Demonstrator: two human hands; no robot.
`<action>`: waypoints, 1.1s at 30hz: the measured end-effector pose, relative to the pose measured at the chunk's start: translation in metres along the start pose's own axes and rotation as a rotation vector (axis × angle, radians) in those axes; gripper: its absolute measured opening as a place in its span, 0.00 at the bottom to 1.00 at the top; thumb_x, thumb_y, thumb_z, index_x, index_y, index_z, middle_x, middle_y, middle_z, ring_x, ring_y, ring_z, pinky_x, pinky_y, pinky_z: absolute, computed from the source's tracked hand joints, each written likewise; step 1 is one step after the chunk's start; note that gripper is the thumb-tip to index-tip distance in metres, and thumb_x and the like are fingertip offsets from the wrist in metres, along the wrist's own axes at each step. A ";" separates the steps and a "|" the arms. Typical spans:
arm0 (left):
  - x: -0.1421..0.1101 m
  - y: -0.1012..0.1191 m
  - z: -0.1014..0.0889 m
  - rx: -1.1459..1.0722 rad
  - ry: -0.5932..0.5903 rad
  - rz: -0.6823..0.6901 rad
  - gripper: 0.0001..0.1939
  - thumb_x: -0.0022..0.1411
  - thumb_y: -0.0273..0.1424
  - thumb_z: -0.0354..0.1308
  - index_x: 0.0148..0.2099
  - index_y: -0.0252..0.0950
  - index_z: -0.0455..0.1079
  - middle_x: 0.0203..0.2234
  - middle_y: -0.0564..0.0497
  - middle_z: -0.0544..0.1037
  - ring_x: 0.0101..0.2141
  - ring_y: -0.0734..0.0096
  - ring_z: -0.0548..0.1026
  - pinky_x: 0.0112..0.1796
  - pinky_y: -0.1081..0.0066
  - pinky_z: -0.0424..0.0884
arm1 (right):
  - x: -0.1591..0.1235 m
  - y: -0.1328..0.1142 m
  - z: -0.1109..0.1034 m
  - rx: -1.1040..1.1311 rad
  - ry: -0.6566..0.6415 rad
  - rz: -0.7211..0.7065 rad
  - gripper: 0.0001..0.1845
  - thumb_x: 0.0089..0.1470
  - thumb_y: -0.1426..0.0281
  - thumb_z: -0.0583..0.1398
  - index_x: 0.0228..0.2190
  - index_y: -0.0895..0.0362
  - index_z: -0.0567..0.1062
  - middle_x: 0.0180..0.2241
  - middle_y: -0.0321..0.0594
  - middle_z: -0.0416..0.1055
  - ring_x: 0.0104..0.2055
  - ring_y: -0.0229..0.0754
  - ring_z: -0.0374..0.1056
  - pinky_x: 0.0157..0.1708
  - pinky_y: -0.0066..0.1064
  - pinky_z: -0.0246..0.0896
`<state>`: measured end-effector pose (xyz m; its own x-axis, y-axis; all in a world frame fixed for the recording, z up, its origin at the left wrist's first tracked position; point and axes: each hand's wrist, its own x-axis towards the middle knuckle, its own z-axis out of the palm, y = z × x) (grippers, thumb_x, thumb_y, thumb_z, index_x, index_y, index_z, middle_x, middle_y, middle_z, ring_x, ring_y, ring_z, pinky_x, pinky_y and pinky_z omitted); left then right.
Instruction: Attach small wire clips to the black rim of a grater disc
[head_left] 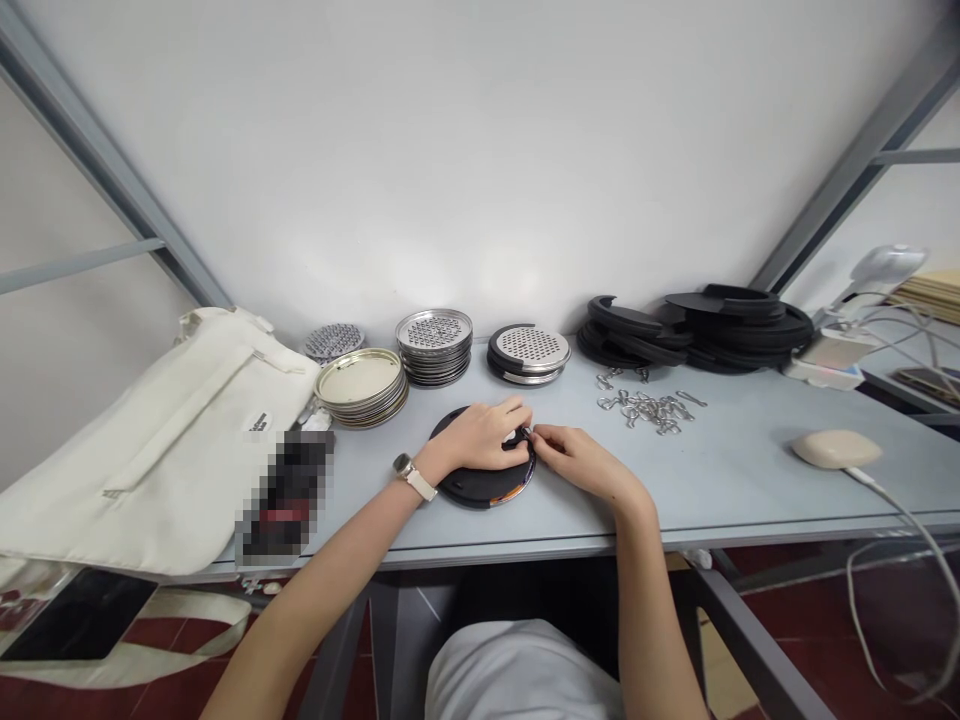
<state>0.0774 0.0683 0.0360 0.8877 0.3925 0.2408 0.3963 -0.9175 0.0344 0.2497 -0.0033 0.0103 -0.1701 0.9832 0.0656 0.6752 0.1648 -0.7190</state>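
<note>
"What stands leftmost of the hands?"

"A cream bag (172, 440), then a stack of cream metal lids (360, 380) and a stack of perforated metal discs (435, 345), both beyond the left hand (484, 437)."

"And the round black disc (465, 488)?"

"Directly under that palm, near the front edge of the grey desk (720, 480). The thumb and forefinger are parted at its right rim. The right hand (574, 455) brings its fingertips together there, at something too small to make out; I can't tell whether either hand is clamped on it."

"Farther right?"

"A black-rimmed perforated disc (534, 347) just beyond the fingertips, then metal clips (651, 408) with black plastic rings (727, 325) behind. Desktop stretches from the right wrist to a beige oval device (836, 449)."
</note>
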 end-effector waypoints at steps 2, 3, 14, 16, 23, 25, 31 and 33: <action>0.000 0.000 0.000 -0.013 0.002 0.000 0.07 0.60 0.34 0.49 0.39 0.37 0.61 0.35 0.50 0.69 0.28 0.71 0.68 0.28 0.71 0.61 | 0.000 0.000 0.000 0.007 0.002 0.003 0.16 0.58 0.63 0.47 0.22 0.56 0.64 0.23 0.34 0.66 0.27 0.37 0.59 0.27 0.28 0.51; 0.000 0.000 0.000 -0.020 0.002 -0.001 0.07 0.60 0.34 0.49 0.39 0.37 0.61 0.35 0.50 0.69 0.28 0.71 0.68 0.28 0.70 0.61 | 0.000 0.000 0.000 0.010 0.003 0.005 0.16 0.58 0.63 0.47 0.22 0.56 0.64 0.23 0.34 0.66 0.27 0.37 0.59 0.27 0.28 0.51; 0.000 -0.002 -0.001 -0.037 -0.005 -0.004 0.09 0.60 0.36 0.50 0.41 0.37 0.62 0.38 0.49 0.69 0.30 0.70 0.69 0.30 0.71 0.62 | -0.001 -0.002 -0.001 0.022 -0.013 0.030 0.17 0.58 0.62 0.46 0.22 0.56 0.62 0.23 0.34 0.66 0.27 0.37 0.58 0.28 0.28 0.51; -0.001 -0.003 -0.001 -0.041 0.004 -0.007 0.10 0.60 0.37 0.51 0.41 0.37 0.63 0.39 0.50 0.69 0.30 0.71 0.69 0.30 0.71 0.62 | -0.001 -0.002 -0.001 0.021 -0.009 0.028 0.17 0.58 0.62 0.46 0.22 0.56 0.62 0.23 0.34 0.65 0.26 0.37 0.57 0.28 0.28 0.51; -0.003 -0.014 -0.002 -0.107 -0.008 0.026 0.14 0.61 0.41 0.52 0.44 0.40 0.67 0.41 0.50 0.68 0.30 0.73 0.70 0.32 0.72 0.62 | -0.001 -0.004 -0.001 0.026 -0.011 0.027 0.17 0.58 0.62 0.47 0.21 0.56 0.62 0.22 0.34 0.65 0.26 0.37 0.57 0.27 0.28 0.51; -0.003 -0.017 -0.003 -0.144 -0.005 0.030 0.14 0.62 0.41 0.52 0.45 0.41 0.68 0.41 0.50 0.68 0.31 0.73 0.70 0.34 0.72 0.63 | -0.002 -0.004 -0.001 0.031 -0.009 0.021 0.18 0.58 0.62 0.46 0.21 0.56 0.62 0.22 0.33 0.65 0.26 0.37 0.57 0.27 0.28 0.51; -0.003 -0.017 -0.002 -0.172 0.006 0.024 0.13 0.62 0.40 0.52 0.45 0.40 0.70 0.39 0.50 0.68 0.32 0.72 0.71 0.34 0.73 0.63 | -0.002 -0.003 -0.002 0.029 -0.001 0.020 0.18 0.58 0.62 0.46 0.22 0.56 0.64 0.22 0.34 0.66 0.26 0.37 0.58 0.27 0.28 0.52; -0.002 -0.016 -0.001 -0.162 0.010 0.023 0.13 0.62 0.40 0.52 0.44 0.40 0.70 0.37 0.50 0.68 0.31 0.72 0.70 0.33 0.73 0.63 | -0.001 -0.003 -0.002 0.024 -0.002 0.014 0.18 0.58 0.62 0.47 0.22 0.56 0.64 0.23 0.34 0.67 0.26 0.37 0.58 0.28 0.28 0.52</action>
<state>0.0690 0.0822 0.0355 0.8935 0.3710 0.2531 0.3317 -0.9251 0.1848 0.2494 -0.0049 0.0139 -0.1620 0.9853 0.0538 0.6599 0.1487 -0.7365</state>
